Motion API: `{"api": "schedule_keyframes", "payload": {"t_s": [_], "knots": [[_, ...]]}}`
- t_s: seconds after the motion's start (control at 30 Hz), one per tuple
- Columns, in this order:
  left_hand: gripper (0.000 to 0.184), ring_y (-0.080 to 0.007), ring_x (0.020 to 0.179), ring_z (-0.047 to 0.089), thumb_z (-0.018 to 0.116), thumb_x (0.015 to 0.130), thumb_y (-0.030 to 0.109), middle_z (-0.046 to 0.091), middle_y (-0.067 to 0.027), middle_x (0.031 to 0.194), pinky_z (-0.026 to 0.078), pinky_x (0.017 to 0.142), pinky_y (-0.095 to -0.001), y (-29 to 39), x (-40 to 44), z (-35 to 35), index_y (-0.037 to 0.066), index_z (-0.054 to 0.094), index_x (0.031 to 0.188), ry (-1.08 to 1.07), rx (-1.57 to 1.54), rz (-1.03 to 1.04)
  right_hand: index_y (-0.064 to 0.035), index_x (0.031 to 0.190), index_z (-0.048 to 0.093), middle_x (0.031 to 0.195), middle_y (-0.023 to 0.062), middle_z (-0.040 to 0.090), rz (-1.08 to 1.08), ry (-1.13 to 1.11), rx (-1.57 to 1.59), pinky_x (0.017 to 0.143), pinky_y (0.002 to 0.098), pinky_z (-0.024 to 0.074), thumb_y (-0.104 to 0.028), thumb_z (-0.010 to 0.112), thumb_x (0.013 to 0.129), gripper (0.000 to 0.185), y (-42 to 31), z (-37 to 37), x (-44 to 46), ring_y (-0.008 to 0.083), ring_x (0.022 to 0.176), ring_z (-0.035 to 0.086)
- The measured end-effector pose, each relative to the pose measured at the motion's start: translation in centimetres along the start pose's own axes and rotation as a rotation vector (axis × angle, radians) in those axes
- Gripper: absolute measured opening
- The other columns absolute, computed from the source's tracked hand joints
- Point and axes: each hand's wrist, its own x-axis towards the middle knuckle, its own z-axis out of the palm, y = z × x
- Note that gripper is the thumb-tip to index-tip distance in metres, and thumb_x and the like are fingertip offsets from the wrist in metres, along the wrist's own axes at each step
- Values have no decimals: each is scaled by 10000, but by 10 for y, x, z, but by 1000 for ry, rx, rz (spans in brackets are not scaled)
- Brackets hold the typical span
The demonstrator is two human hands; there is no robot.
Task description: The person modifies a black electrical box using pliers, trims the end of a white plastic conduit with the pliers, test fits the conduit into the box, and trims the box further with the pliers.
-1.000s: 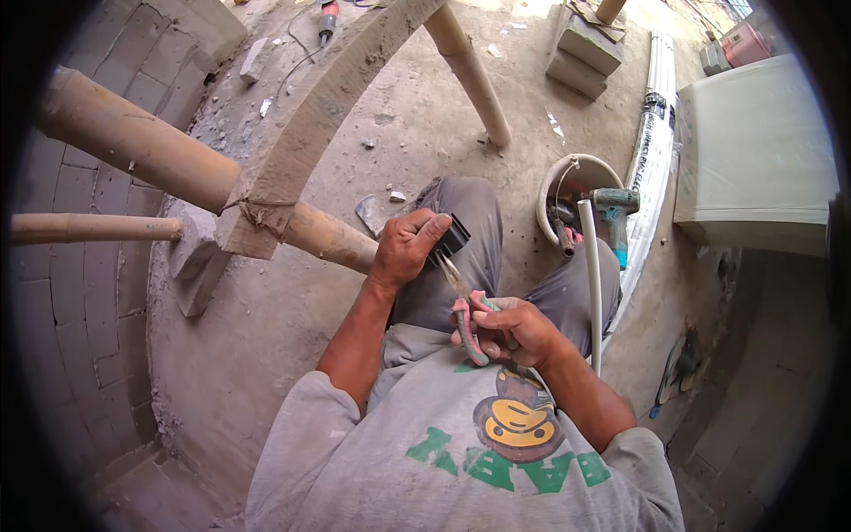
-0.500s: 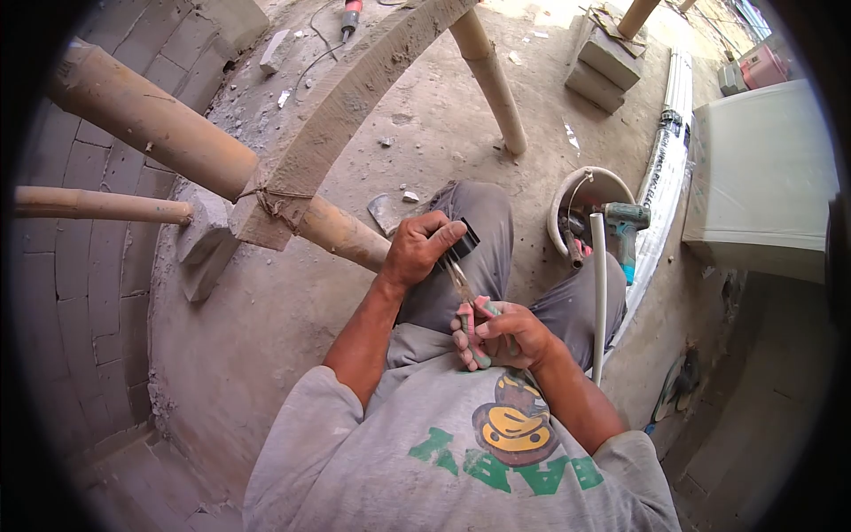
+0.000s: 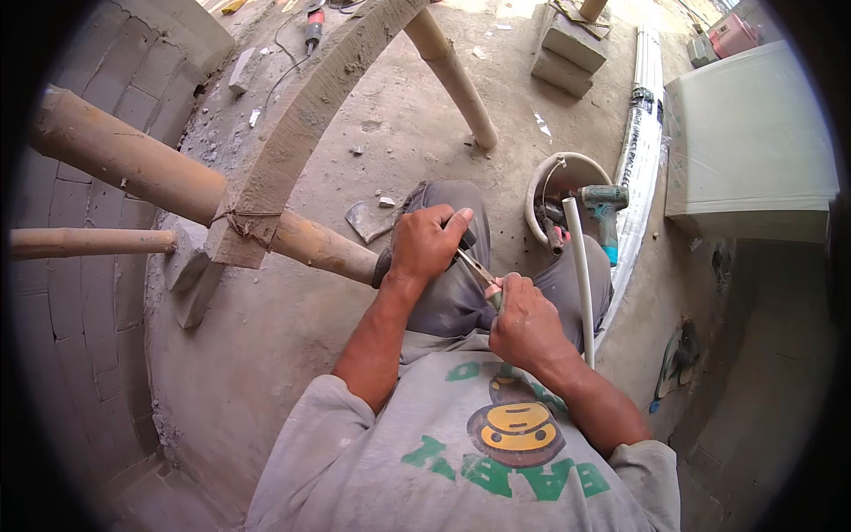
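Note:
My left hand is closed round a small black box-like piece, most of it hidden by the fingers. My right hand is wrapped round the pink and green handles of the pliers. The metal jaws point up and left and meet the black piece at its lower side; their exact grip on it is hidden. Both hands are above my thighs. A white pipe stands beside my right hand, leaning past my right knee.
A bucket with tools and a teal drill are beyond my right knee. Long wrapped white pipes lie farther right, near a large covered box. Bamboo poles and a wooden beam cross the left.
My right hand has turned over from an open-palmed hold to a fist round the plier handles. The black piece has turned and is now more hidden by my left hand. The view has shifted slightly.

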Motion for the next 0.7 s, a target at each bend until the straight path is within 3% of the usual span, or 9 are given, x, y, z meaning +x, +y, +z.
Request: {"api": "schedule_keyframes", "payload": {"t_s": [0.1,0.2,0.3,0.33,0.4,0.43,0.5,0.6,0.7], "knots": [[426,-416,572,558,633,914,360,579,-222,634,427,543,-470,1,-1,10,21,592,660,0,73,-25,21,1057,527,921,229,597,61,16,-184,711,470,514,-69,587,831,250,-8,-5,-4,397,813,643],[438,-231,494,432,642,929,355,493,-151,555,389,525,-407,-1,3,7,8,578,669,-5,63,-46,15,1058,526,930,220,595,35,96,-134,717,460,513,-57,576,823,252,-6,3,-4,391,820,635],[456,-310,510,486,615,937,383,528,-181,584,412,540,-425,-5,8,-12,21,566,665,-103,-63,-40,-3,1048,542,933,139,593,43,-88,267,695,391,500,-57,578,815,242,6,9,-1,300,853,643],[485,-171,516,426,616,954,382,472,-95,540,382,521,-369,-10,8,-17,18,532,644,-119,-85,-35,-4,1066,547,937,119,590,114,-230,533,711,379,499,-54,579,813,260,10,9,2,279,873,641],[456,-93,557,403,621,972,350,462,-4,563,351,517,-316,-20,2,-22,30,550,654,-138,-240,-101,-6,1102,557,946,77,584,263,-519,1063,745,356,497,-47,582,810,296,16,6,9,236,915,638],[443,-54,577,392,623,981,334,458,41,575,335,515,-289,-25,0,-21,36,559,659,-146,-320,-133,5,1127,559,984,92,609,319,-561,1142,766,338,492,-40,575,811,320,14,3,11,213,897,626],[421,-36,599,377,632,983,313,452,72,603,321,524,-265,-33,-2,-19,47,563,665,-130,-371,-92,27,1178,563,1062,121,660,428,-654,1296,809,301,482,-26,562,814,368,6,-6,13,169,861,604],[401,-28,615,365,645,979,285,443,80,621,313,536,-250,-36,-8,-19,49,562,666,-129,-412,-73,-1,1217,547,1033,105,625,529,-785,1421,819,315,510,-7,561,861,356,6,-5,18,229,1024,638],[442,-43,602,350,659,967,298,411,60,596,312,517,-271,-33,-10,-18,39,510,642,-110,-422,-18,-7,1245,530,1101,156,658,589,-843,1531,811,328,535,-13,569,889,359,7,-7,22,253,1023,661]]}}
